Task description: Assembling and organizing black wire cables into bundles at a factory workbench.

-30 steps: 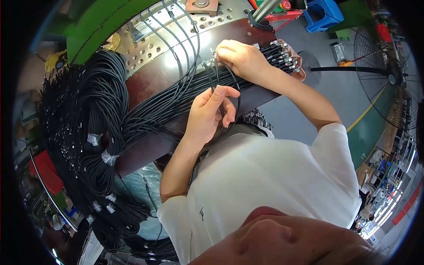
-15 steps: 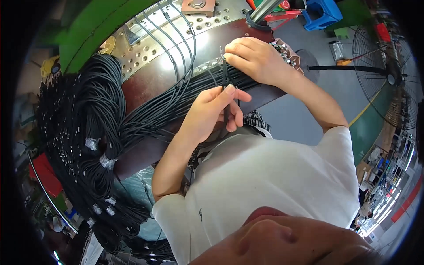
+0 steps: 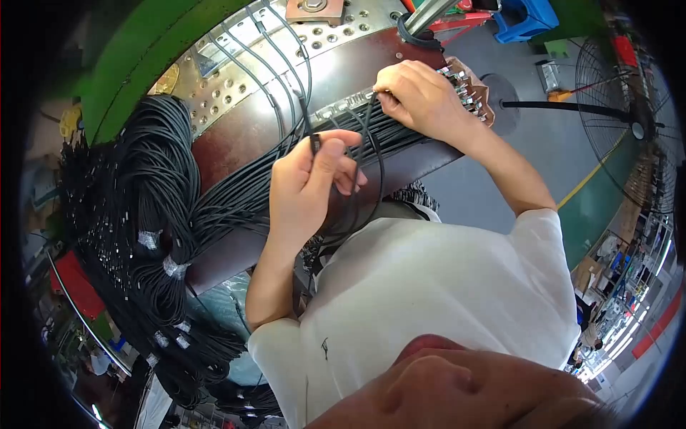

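My left hand (image 3: 304,179) is closed on a black cable (image 3: 306,113), with a thicker black piece (image 3: 315,144) of it showing between thumb and forefinger. Slack cable (image 3: 381,171) loops down between my hands. To the right and a little farther off, my right hand (image 3: 425,100) pinches a black cable near its end; the fingertips hide the end itself. Beneath both hands a thick bundle of black cables (image 3: 250,182) runs across the dark red-brown tabletop (image 3: 229,146). A row of small clear and metal parts (image 3: 341,106) lies beside the right fingertips.
Several cables cross a perforated metal plate (image 3: 232,91) under a green machine frame (image 3: 136,64). Coiled cables (image 3: 153,143) are heaped at the left. A box of metal-ended parts (image 3: 475,96) stands beyond my right wrist. A metal post (image 3: 429,18) rises behind; a fan (image 3: 629,118) stands right.
My left hand has moved left, drawing the cable away from the right hand. My right hand has shifted slightly right and nearer, its fingers curled closer together.
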